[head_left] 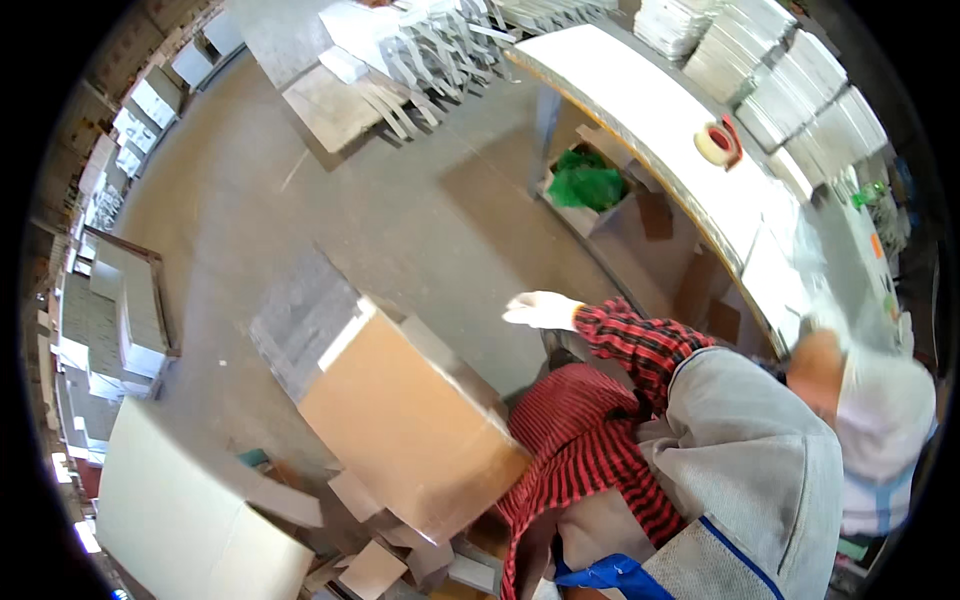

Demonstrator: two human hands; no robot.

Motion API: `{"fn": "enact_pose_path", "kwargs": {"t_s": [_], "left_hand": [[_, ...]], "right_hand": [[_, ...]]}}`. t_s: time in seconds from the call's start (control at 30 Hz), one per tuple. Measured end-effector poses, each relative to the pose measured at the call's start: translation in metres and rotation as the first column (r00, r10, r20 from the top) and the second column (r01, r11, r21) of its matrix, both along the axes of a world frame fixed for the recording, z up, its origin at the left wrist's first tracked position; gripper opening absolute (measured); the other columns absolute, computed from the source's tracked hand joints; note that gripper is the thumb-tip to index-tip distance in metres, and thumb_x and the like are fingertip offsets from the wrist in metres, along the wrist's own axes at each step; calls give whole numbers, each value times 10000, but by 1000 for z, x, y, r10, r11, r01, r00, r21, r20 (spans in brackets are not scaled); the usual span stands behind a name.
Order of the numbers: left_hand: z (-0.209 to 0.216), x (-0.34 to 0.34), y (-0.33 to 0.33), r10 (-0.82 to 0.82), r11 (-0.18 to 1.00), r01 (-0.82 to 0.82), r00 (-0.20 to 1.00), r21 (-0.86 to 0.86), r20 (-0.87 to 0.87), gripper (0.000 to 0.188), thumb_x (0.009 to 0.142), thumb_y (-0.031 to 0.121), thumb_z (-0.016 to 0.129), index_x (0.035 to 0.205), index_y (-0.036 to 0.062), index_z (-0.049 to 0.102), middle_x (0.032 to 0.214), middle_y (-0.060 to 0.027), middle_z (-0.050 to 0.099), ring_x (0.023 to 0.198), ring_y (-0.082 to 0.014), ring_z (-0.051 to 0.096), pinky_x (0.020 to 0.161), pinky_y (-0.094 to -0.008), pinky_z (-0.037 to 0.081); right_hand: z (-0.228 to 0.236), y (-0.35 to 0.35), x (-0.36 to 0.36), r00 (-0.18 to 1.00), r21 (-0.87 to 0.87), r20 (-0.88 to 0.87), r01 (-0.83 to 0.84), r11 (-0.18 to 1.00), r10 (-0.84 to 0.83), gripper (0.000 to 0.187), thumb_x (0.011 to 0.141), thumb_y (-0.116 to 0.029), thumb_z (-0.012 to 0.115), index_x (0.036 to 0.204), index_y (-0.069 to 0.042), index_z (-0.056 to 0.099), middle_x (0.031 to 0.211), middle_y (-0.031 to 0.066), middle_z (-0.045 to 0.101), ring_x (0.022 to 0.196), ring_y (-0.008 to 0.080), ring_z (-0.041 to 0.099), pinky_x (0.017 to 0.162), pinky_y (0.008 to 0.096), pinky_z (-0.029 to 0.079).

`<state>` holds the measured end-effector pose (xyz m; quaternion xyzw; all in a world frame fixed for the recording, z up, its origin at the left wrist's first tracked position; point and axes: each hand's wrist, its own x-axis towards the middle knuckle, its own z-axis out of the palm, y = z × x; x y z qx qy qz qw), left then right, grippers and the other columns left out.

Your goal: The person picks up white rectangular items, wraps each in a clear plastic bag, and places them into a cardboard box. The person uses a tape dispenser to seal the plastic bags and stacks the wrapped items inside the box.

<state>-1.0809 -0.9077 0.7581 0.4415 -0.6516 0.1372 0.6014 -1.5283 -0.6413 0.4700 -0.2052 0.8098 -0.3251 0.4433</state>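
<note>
White-gloved right hand (pixel 543 310) held out between box (pixel 410 420) and table (pixel 650 100).
Floor (pixel 390 215) runs from the box to the table's long edge; the plaid sleeve (pixel 640 338) bends across, fingers straight, lightly together; the left hand's grip cannot be told.

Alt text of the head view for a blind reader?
Someone in a grey vest holds out a white-gloved hand near a large brown box. At upper right, a white table bears a tape roll, with pale stacks behind.
</note>
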Motion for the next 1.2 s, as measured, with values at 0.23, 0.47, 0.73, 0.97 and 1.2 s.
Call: {"fn": "enact_pose_path", "kwargs": {"t_s": [0.23, 0.47, 0.73, 0.97, 1.2], "left_hand": [[10, -241, 40, -440, 895, 432, 896, 107, 66, 309, 975, 142, 728, 1231, -20, 668, 1108, -163, 720, 939, -258, 695, 818, -387, 587], [21, -526, 97, -887, 281, 916, 134, 287, 441, 388, 740, -30, 740, 1085, 148, 733, 995, -119, 680, 763, -283, 656, 662, -376, 528], [25, -773, 180, -704, -100, 952, -272, 288, 656, 419, 737, 16, 677, 1127, 169, 680, 806, -119, 578, 934, -369, 590, 895, -481, 512], [-78, -883, 219, -669, -193, 751, -571, 631, 476, 303, 807, 33, 604, 1089, 132, 655, 887, -142, 612, 972, -364, 595, 850, -490, 480], [-122, -933, 221, -505, -550, 653, -756, 520, 416, 223, 754, 95, 673, 978, 101, 668, 1009, -118, 624, 997, -333, 597, 915, -449, 477]], "right_hand": [[96, 10, -132, 731, -354, 615, 591, 725, -296, 773, 987, -690, 535, 1497, -111, 492, 1166, 33, 642, 964, 159, 648, 861, 328, 543], [175, -10, -226, 508, -454, 791, 861, 230, -340, 700, 1081, -535, 479, 1559, -28, 414, 1565, 72, 489, 1401, 207, 473, 1194, 366, 366], [182, 52, -399, 454, -609, 744, 764, -215, -490, 666, 1094, -542, 383, 1517, -33, 454, 1471, 126, 567, 1291, 260, 577, 1098, 424, 470], [152, 118, -438, 275, -628, 180, 771, 105, -944, 782, 1018, -404, 602, 1574, 63, 312, 1497, 253, 514, 1346, 319, 539, 1098, 405, 444], [226, 89, -407, 304, -713, -34, 660, 236, -952, 873, 879, -208, 756, 1610, -38, 312, 1426, 206, 562, 1241, 249, 583, 1023, 367, 499]]}}
